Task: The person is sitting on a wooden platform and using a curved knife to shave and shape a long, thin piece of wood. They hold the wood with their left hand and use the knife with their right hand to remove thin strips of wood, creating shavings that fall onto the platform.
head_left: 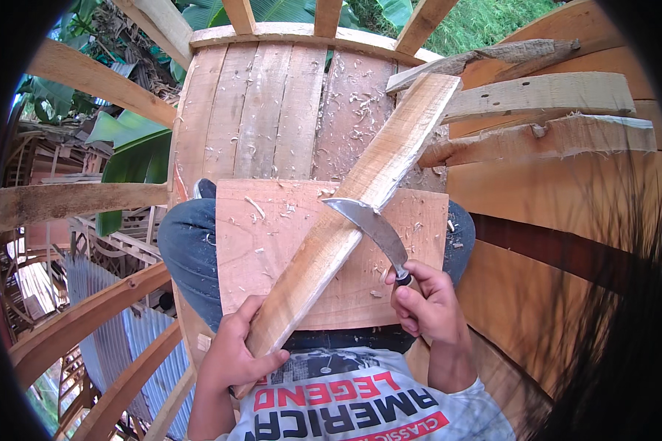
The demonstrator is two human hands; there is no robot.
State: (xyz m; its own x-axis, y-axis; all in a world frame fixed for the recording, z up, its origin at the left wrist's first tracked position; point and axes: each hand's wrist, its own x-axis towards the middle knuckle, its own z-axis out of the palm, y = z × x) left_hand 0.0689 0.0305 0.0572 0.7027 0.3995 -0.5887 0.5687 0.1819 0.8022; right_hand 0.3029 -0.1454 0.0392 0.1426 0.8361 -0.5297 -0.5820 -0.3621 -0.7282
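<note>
A long wooden plank (331, 235) slants from near my body up to the far right, across a flat wooden board (250, 220) on my lap. My left hand (239, 342) grips the plank's near end, thumb on one side and fingers on the other. In my right hand (428, 300) is the dark handle of a curved knife (375, 226), its hooked metal blade lying across the plank's middle. Fingers of the right hand are wrapped round the handle. Small shavings (254, 207) are scattered over the lap board.
Slatted floorboards (261, 110) strewn with shavings lie ahead. Rough planks (544, 95) are stacked against a wooden panel (544, 198) at the right. Open railing slats (81, 202) run along the left, with corrugated metal sheets (151, 353) below. Dark strands blur the lower right.
</note>
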